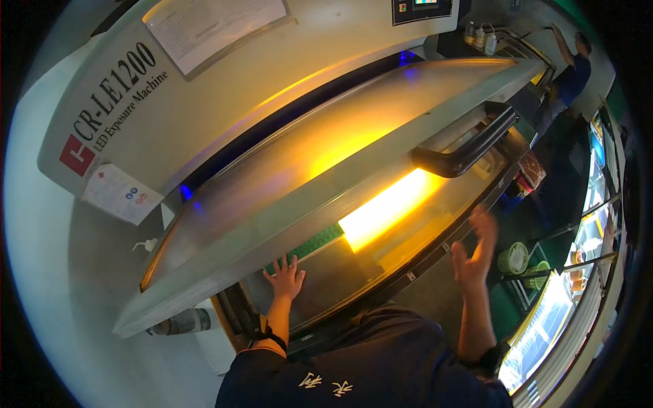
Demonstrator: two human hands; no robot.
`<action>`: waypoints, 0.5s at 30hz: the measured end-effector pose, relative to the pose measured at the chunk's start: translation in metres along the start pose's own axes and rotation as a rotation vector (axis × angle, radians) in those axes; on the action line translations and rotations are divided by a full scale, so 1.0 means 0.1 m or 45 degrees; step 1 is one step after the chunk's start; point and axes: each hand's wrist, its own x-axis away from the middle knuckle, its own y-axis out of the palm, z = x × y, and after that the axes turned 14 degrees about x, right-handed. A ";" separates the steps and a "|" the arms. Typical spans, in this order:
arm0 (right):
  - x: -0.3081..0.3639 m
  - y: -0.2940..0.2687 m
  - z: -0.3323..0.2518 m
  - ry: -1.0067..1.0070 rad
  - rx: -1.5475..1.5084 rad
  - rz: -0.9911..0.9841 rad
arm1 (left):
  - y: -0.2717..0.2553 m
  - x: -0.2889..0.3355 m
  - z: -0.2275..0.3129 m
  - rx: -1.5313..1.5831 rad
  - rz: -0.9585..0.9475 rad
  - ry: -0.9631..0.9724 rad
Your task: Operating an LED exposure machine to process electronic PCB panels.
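My left hand point(286, 280) is open, its fingers spread over the flat bed point(354, 279) of a large exposure machine. Its fingertips reach the near edge of a green panel point(314, 243), most of which is hidden under the tilted lid frame point(272, 228). Bright yellow light falls across the bed to the panel's right. Held up beyond the front rail point(415, 272), my right hand point(476, 253) is open and holds nothing, with its thumb apart from the fingers. A thick black handle point(469, 153) juts from the lid's front, farther off than my right hand.
The machine's pale housing point(224, 88) rises behind the lid. Green tubs point(513, 258) stand on the floor at right, near a rack with a brightly lit panel point(541, 333). Bottles point(479, 37) stand at the far right, where another person point(571, 75) has an arm raised.
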 end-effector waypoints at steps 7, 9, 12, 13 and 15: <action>-1.78 -0.17 -0.88 -0.642 0.331 0.069 | 0.10 -0.01 -0.02 0.019 0.149 0.047; -1.75 -0.24 -0.87 -0.728 0.410 -0.032 | 0.15 0.03 0.18 0.037 0.256 0.096; -1.52 -0.32 -0.76 -0.733 0.516 -0.096 | 0.17 0.24 0.81 0.203 0.452 0.173; -1.41 -0.33 -0.70 -0.745 0.521 -0.094 | 0.22 0.33 1.03 0.346 0.439 0.334; -1.14 -0.45 -0.54 -0.606 0.561 -0.366 | 0.20 0.48 1.58 0.641 0.007 0.605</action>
